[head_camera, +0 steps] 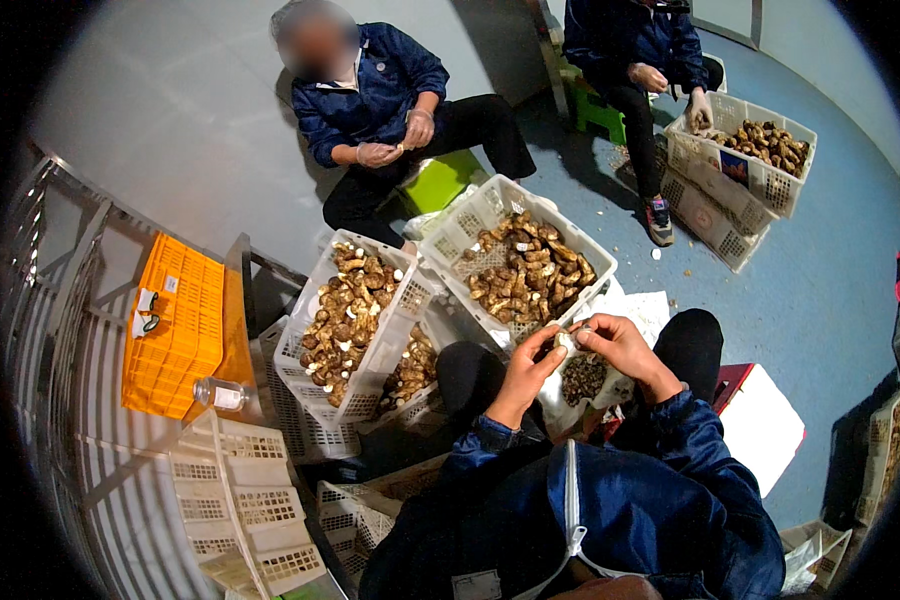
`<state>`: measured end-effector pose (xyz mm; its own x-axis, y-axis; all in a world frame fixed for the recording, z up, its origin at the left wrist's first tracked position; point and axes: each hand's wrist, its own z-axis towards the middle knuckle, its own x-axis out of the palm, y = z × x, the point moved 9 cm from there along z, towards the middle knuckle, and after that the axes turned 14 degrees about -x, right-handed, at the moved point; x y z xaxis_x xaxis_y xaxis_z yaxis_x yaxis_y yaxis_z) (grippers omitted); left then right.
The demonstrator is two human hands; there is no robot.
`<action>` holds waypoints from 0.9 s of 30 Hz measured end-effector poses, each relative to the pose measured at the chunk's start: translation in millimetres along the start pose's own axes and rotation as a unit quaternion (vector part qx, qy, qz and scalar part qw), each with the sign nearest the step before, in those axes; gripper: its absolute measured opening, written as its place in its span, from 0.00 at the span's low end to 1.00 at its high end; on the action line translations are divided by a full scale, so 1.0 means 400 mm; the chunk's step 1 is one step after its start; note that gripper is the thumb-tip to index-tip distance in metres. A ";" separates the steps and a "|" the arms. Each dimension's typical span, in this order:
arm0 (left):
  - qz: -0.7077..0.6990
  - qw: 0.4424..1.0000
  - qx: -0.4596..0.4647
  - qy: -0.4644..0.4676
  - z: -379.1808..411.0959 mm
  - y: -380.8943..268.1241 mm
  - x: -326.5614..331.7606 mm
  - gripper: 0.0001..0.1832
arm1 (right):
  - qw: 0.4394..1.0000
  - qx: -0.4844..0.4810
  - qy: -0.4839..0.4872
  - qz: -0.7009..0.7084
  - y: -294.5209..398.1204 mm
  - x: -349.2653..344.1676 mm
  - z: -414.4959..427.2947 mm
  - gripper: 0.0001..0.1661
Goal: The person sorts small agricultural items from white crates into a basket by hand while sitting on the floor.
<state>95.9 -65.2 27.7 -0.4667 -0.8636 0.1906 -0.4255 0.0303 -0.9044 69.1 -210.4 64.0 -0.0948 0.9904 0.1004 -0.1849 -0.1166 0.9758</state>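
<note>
My left hand [526, 375] pinches a small mushroom [563, 341] with a pale, whitish stem. At its other side, the fingertips of my right hand [626, 346] close on the same mushroom; whether they also hold a small tool is hidden. Below both hands, between my knees, dark trimmings [583, 379] lie in a white plastic liner [558, 405]. Just beyond my hands stands a white plastic crate [450, 244] with a heap of brown mushrooms [529, 274]. To its left, another white crate [292, 352] holds mushrooms [352, 319], several showing white cut ends.
Two co-workers sit opposite: one on a green stool [442, 180], one beside stacked crates [776, 191] of mushrooms. At left are an orange crate [176, 322], a glass jar [220, 393] and stacked white crates [247, 487]. A white-topped box [761, 431] stands by my right leg.
</note>
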 end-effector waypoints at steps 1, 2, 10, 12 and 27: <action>0.030 1.000 0.010 -0.004 0.002 -0.001 -0.003 0.26 | 1.000 0.022 -0.002 0.005 -0.006 -0.009 -0.002 0.08; 0.048 0.998 0.030 -0.010 0.000 -0.004 -0.005 0.26 | 0.999 0.043 -0.003 0.011 -0.014 -0.012 -0.004 0.08; 0.218 0.967 0.130 0.031 -0.032 -0.083 0.029 0.21 | 0.996 0.066 0.059 0.027 -0.036 -0.023 0.004 0.12; 0.263 0.953 0.152 0.015 -0.049 -0.121 0.041 0.20 | 0.995 -0.051 0.084 -0.009 0.019 -0.006 0.014 0.13; 0.300 0.937 0.171 0.052 -0.065 -0.145 0.052 0.19 | 0.987 0.071 0.074 0.120 -0.034 0.004 0.003 0.13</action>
<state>90.7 -72.0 94.2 -0.6225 -0.6892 -0.3708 0.2029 0.3154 -0.9270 72.8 -207.2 51.2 -0.2631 0.9126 0.3129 -0.0026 -0.3249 0.9457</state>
